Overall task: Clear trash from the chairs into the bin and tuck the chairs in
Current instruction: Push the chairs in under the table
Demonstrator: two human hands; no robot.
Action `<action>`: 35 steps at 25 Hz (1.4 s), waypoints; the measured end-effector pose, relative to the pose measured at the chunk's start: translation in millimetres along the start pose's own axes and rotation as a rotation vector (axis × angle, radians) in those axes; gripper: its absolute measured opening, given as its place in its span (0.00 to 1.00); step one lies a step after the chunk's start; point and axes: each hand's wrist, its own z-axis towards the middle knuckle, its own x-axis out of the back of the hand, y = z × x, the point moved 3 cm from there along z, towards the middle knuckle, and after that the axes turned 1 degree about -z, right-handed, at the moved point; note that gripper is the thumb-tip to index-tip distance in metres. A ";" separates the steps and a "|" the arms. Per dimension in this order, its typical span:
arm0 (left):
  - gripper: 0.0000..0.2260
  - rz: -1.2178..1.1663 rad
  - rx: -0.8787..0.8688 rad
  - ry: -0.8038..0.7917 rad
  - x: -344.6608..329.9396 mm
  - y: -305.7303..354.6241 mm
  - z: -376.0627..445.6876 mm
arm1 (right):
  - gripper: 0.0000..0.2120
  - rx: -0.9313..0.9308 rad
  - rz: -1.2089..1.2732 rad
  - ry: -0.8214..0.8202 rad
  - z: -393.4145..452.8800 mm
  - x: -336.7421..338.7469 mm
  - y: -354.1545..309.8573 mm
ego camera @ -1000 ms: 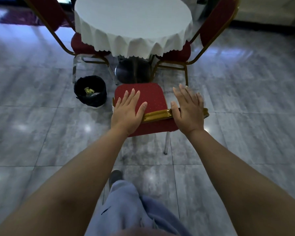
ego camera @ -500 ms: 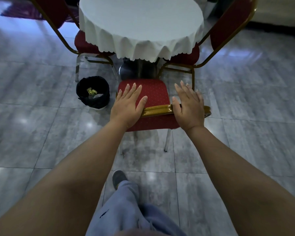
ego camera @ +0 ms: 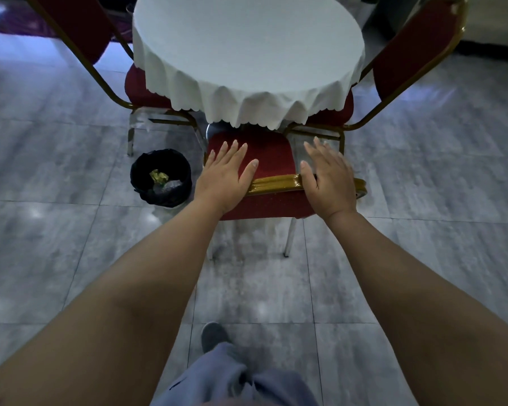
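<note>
Head view: both hands, left hand [ego camera: 225, 174] and right hand [ego camera: 329, 178], are lying flat with fingers spread on the near chair [ego camera: 272, 155] backrest top, gripping nothing. Its seat is sitting partly under the white-clothed table [ego camera: 247, 51], grey glossy tile floor [ego camera: 56, 230] all round, bin [ego camera: 161, 177] holding trash just left.

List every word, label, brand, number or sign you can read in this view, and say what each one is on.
None: no readable text anywhere in this view.
The white tablecloth is plain.
The near chair, pressed by the left hand and right hand, shows only red fabric and a gold frame.
The wrappers in the black bin are too small and dim to read any print.
The dark mark on the trouser leg is not legible.
</note>
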 end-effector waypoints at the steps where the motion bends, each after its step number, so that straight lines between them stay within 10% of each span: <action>1: 0.28 -0.001 -0.002 -0.004 3.2 -5.2 11.9 | 0.32 -0.002 -0.001 -0.005 11.3 -3.7 -2.6; 20: 0.24 0.017 -0.007 0.005 24.6 -53.1 136.4 | 0.28 0.006 0.010 0.091 127.5 -47.0 -14.7; 35: 0.31 0.184 0.063 -0.110 39.2 -43.5 129.9 | 0.32 0.032 -0.080 -0.128 129.8 -38.6 -14.7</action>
